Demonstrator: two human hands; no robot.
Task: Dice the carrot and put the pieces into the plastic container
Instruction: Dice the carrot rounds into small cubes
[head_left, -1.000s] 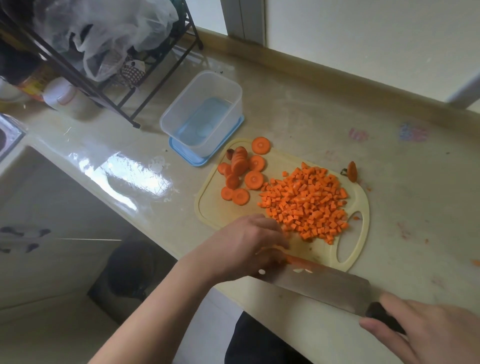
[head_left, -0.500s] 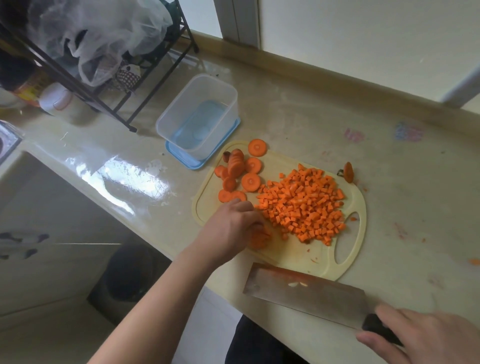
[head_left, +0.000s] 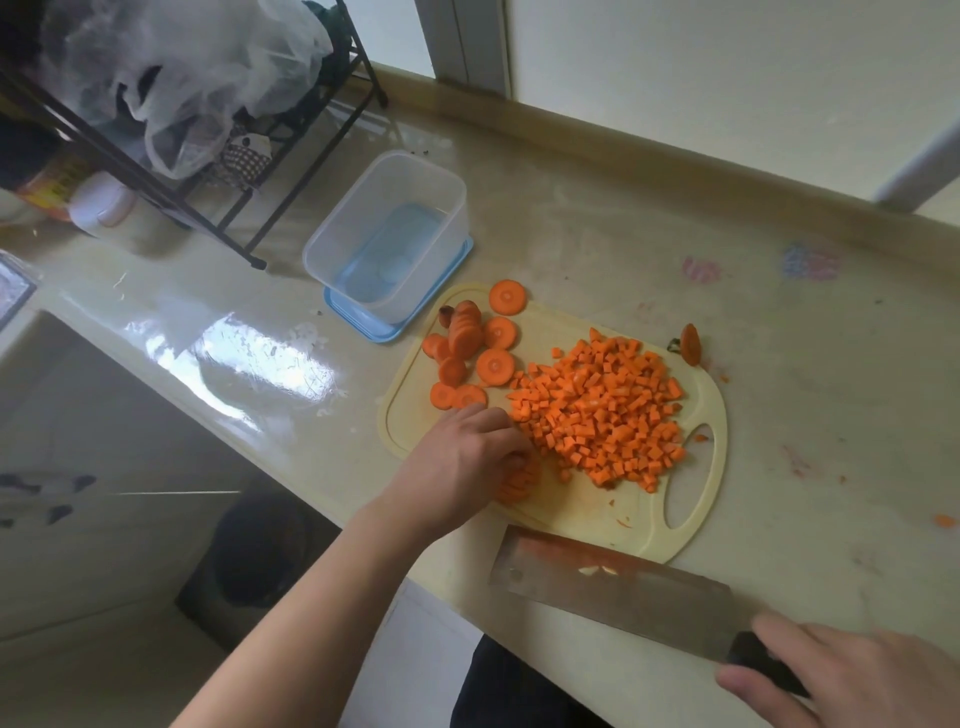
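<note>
We stand at a glossy beige counter (head_left: 597, 249) that runs from ten o'clock to four o'clock, with a tan backsplash strip and a pale wall behind it. Its near edge drops to white cabinet fronts and a dark bin (head_left: 260, 551) on the floor at seven o'clock. A cream plastic board (head_left: 587, 514) with a cut-out handle lies near that edge, one corner just over it. Bare counter spreads at three o'clock, marked with faint pink and blue stains.

Our left hand (head_left: 462, 462) curls its fingers round a small stack of slices (head_left: 517, 483) at the board's near side. Our right hand (head_left: 852, 675) grips the black handle of a broad steel cleaver (head_left: 608, 587), the blade held flat at five o'clock, off the board.

A heap of small orange dice (head_left: 597, 410) fills the board's middle. Round slices (head_left: 467, 348) lie at its eleven o'clock corner. The clear, square container (head_left: 384, 234) sits on a blue lid just beyond, empty of carrot. A black wire rack (head_left: 171, 171) with crumpled plastic bags stands at ten o'clock.
</note>
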